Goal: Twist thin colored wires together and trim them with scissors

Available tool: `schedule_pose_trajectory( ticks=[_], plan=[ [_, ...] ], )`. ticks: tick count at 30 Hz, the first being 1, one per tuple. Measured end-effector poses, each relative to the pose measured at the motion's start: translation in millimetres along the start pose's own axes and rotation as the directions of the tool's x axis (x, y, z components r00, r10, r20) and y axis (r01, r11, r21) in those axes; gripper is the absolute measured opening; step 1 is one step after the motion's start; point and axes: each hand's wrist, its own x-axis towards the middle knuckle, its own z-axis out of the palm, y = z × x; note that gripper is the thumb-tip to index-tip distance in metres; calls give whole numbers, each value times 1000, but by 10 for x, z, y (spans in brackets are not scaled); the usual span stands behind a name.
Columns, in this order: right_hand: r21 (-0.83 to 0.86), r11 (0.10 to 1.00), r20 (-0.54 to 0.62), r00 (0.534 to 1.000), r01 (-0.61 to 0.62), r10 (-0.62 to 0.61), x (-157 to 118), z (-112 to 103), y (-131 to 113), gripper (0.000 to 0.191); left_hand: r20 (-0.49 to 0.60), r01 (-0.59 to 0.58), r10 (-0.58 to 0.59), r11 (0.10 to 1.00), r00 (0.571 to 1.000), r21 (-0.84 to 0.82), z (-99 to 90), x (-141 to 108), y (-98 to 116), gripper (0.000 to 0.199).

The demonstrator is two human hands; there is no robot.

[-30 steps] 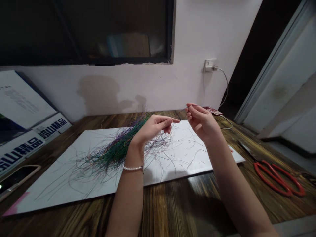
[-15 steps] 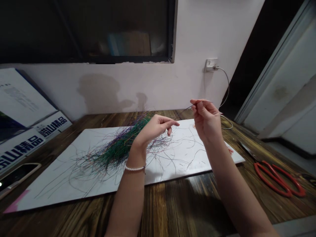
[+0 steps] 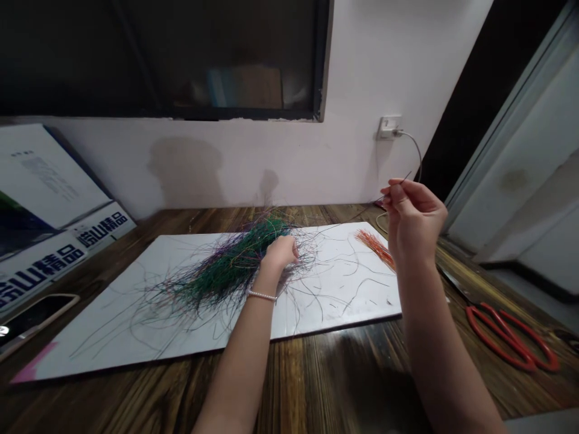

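Note:
A tangled pile of thin green, purple and dark wires lies across a white board. My left hand is at the pile's right side, its fingers curled together; whatever they hold is hidden. Raised above the board's right end, my right hand pinches a thin dark wire between thumb and fingers. That wire slants down left towards the pile. A bundle of orange wires rests on the board beside my right forearm. Loose single wires are scattered between the pile and this bundle.
Red-handled scissors lie on the wooden table at the right. A phone and a printed box are at the left. A white cable hangs from a wall socket behind the table.
My left hand has moved down to the pile, and its fingers have curled in. My right hand has moved right with the wire, and the orange bundle now shows more fully.

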Motion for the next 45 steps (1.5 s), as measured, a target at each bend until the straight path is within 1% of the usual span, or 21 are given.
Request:
schedule_pose_trajectory(
  ticks=[2, 5, 8, 10, 14, 16, 19, 21, 23, 25, 28, 31, 35, 38, 40, 43, 45],
  plan=[
    [21, 1000, -4, 1000, -4, 4, 20, -19, -12, 5, 20, 21, -22, 998, 1000, 52, 38, 25, -35, 16],
    [22, 1000, -1, 1000, -9, 10, 32, -32, -26, 6, 24, 27, -30, 995, 999, 93, 93, 70, -66, 19],
    [19, 999, 16, 999, -31, 31, 28, -29, -23, 5, -3, 36, -36, 994, 999, 104, 146, 111, -78, 20],
    [17, 999, 20, 999, -38, 38, 25, -26, -16, 5, -39, 39, -36, 995, 999, 94, 158, 119, -75, 19],
    [-20, 999, 24, 999, -28, 29, 39, -44, -20, 5, -149, 10, -6, 1000, 989, 25, 78, 76, -53, 5],
    [-40, 999, 20, 999, -24, 25, 57, -65, -31, 4, -203, -29, 22, 999, 979, -32, 4, 45, -40, 3],
    [-79, 997, -16, 1000, -19, 18, 88, -102, -39, 3, -283, -125, 83, 983, 956, -135, -102, 12, -17, 5],
    [-98, 995, -54, 998, -17, 11, 105, -123, -34, 4, -356, -200, 118, 959, 927, -203, -157, 0, 10, 6],
    [-93, 996, -92, 996, -15, 6, 117, -137, -23, 5, -444, -273, 134, 925, 886, -266, -201, -13, 47, 9],
    [-71, 997, -120, 993, -15, 6, 128, -148, -15, 7, -537, -334, 120, 886, 835, -321, -243, -31, 86, 11],
    [-49, 999, -142, 990, -11, 4, 147, -162, -20, 10, -650, -401, 62, 830, 757, -388, -303, -61, 123, 13],
    [-25, 1000, -167, 986, -1, -3, 168, -177, -43, 12, -713, -462, 18, 773, 701, -434, -347, -77, 131, 13],
    [17, 1000, -183, 983, 23, -19, 188, -210, -79, 10, -761, -520, -31, 712, 648, -472, -375, -84, 152, 13],
    [-29, 999, -176, 984, 25, -30, 203, -264, -95, 4, -798, -551, -101, 672, 594, -495, -392, -116, 190, 15],
    [-83, 995, -194, 979, 53, -68, 216, -312, -103, 9, -821, -556, -136, 674, 554, -487, -412, -151, 210, 15],
    [-117, 986, -232, 962, 121, -145, 235, -376, -112, 16, -858, -501, -136, 762, 495, -410, -449, -212, 227, 13],
    [-108, 985, -232, 960, 134, -156, 241, -396, -113, 15, -878, -469, -109, 811, 466, -350, -472, -251, 237, 11]
  ],
)
